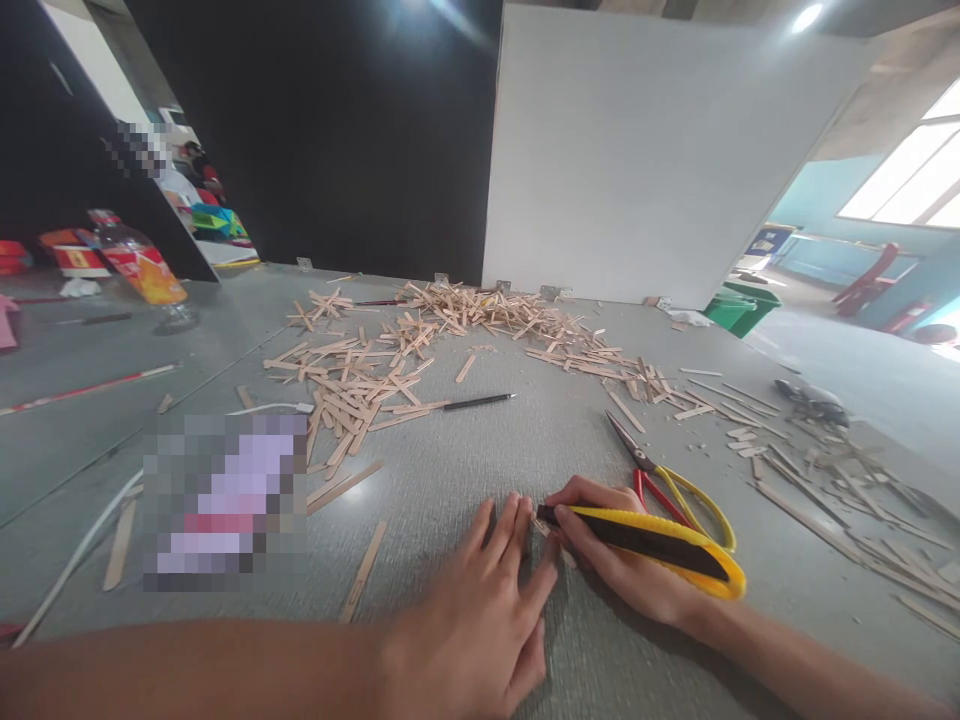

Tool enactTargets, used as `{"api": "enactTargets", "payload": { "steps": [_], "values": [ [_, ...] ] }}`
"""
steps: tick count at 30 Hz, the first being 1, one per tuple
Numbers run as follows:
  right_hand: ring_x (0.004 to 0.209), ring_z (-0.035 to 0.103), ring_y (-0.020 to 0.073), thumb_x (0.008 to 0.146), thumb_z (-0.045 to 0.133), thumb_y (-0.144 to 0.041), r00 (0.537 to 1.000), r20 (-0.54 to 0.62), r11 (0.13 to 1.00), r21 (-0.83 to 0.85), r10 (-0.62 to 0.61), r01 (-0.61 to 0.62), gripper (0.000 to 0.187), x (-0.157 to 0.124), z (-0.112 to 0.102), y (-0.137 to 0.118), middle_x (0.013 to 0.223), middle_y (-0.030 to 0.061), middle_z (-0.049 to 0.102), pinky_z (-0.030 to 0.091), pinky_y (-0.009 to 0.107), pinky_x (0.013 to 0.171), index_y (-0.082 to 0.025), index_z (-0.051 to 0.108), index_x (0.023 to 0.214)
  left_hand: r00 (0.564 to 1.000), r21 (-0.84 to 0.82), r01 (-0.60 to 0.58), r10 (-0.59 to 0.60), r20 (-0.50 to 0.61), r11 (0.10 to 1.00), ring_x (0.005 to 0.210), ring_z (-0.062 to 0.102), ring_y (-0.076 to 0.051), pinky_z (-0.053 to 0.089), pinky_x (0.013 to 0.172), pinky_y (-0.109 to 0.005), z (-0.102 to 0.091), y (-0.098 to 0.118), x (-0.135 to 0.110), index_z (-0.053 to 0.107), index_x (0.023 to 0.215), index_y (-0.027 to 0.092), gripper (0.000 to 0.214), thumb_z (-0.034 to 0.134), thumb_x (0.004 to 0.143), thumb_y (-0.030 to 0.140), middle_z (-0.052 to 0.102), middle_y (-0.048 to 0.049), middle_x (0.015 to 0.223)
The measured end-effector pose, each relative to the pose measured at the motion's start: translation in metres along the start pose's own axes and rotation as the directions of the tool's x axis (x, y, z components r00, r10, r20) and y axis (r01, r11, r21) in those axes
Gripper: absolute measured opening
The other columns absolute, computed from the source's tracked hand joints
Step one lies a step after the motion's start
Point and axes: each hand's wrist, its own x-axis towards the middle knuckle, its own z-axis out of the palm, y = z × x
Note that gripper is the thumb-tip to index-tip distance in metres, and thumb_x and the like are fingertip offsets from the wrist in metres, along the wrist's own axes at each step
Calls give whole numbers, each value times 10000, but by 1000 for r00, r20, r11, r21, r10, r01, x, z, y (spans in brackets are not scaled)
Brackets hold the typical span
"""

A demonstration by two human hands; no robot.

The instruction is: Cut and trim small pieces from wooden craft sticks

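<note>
My left hand (484, 590) rests on the grey table with its fingers stretched forward, holding a short wooden craft stick (541, 527) down against the surface. Most of that stick is hidden under the fingers. Closed around a yellow and black utility knife (660, 545), my right hand (607, 535) brings the knife's front end down at the stick, close to the left fingertips. The blade is too small to make out. Just beyond the right hand lie scissors (675, 490) with red and yellow handles, their dark blades pointing away.
Loose craft sticks (360, 385) are heaped across the table's middle and back. A black pen (480, 402) lies before them. Left are a blurred-out phone-like object (232, 500), a white cable (82, 550) and a bottle (142, 265). Cut wood strips (810, 500) litter the right. Upright panels (637, 150) border the back.
</note>
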Motion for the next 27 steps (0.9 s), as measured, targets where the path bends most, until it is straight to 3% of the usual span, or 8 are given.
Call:
{"api": "enactTargets", "payload": {
  "steps": [17, 20, 23, 27],
  "values": [
    [715, 674, 199, 1050, 496, -445, 999, -22, 997, -54, -50, 49, 286, 0, 2, 0, 825, 33, 745, 524, 347, 715, -244, 665, 936, 1000, -38, 16, -17, -20, 999, 1452, 404, -462, 339, 1170, -571, -2, 1, 0, 347, 1555, 4, 658, 440, 1022, 378, 448, -345, 1521],
    [676, 681, 199, 1050, 491, -431, 994, -56, 995, -52, -93, 90, 292, 0, 2, -2, 814, 42, 747, 535, 335, 663, -244, 667, 912, 1000, -79, 21, -22, -11, 997, 1460, 391, -463, 332, 1172, -586, -3, 0, 0, 433, 1513, 76, 591, 479, 1006, 376, 448, -314, 1539],
    [603, 654, 188, 1056, 478, -402, 992, -14, 991, -53, -126, 125, 292, 0, 0, -6, 733, 23, 714, 535, 327, 616, -246, 663, 892, 1000, -106, 2, 1, 23, 994, 1449, 400, -483, 332, 1159, -618, -6, -3, 1, 568, 1383, 142, 452, 508, 1004, 379, 458, -294, 1540],
    [671, 689, 212, 1058, 476, -399, 989, 7, 986, -82, -147, 147, 294, 1, -3, -9, 839, 60, 754, 551, 337, 615, -250, 682, 911, 998, -133, -47, 53, 38, 990, 1452, 400, -480, 319, 1139, -663, -7, -8, 2, 556, 1421, 194, 525, 464, 1033, 537, 457, -270, 1553]
  ]
}}
